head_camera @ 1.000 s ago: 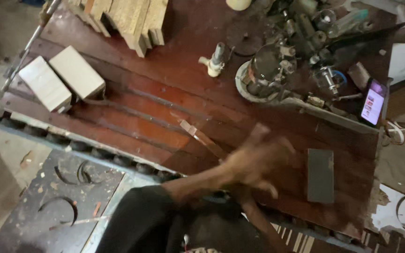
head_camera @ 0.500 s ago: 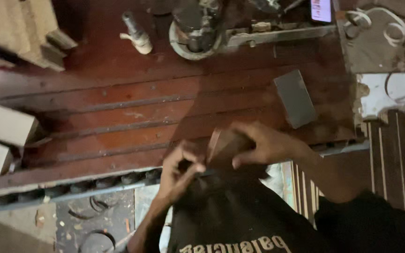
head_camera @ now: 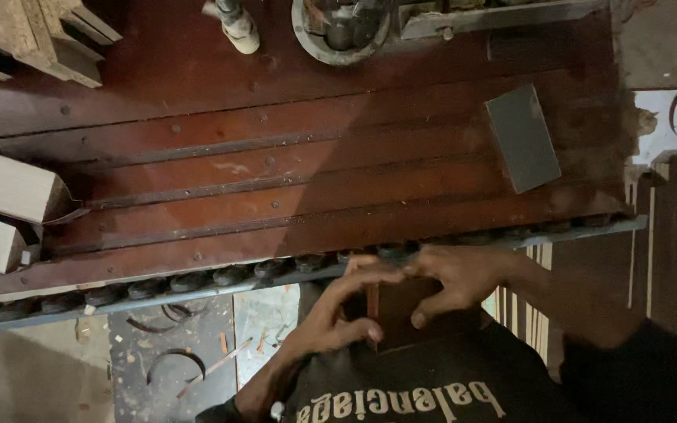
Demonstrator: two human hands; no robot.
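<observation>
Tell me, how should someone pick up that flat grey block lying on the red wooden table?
Probably by its two long edges, coming down from above. The grey block lies flat and slightly tilted on the table, so only its sides give the fingers something to pinch. The space around it looks free. Both the left hand and right hand are busy holding a small dark wooden piece at the table's near edge.

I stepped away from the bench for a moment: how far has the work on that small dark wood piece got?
Done: the small wood piece is off the bench and against the chest. In hand: the left hand and right hand both grip its edges. Left: the grey block and pale wood blocks lie untouched; what is being done to the piece cannot be told.
</observation>
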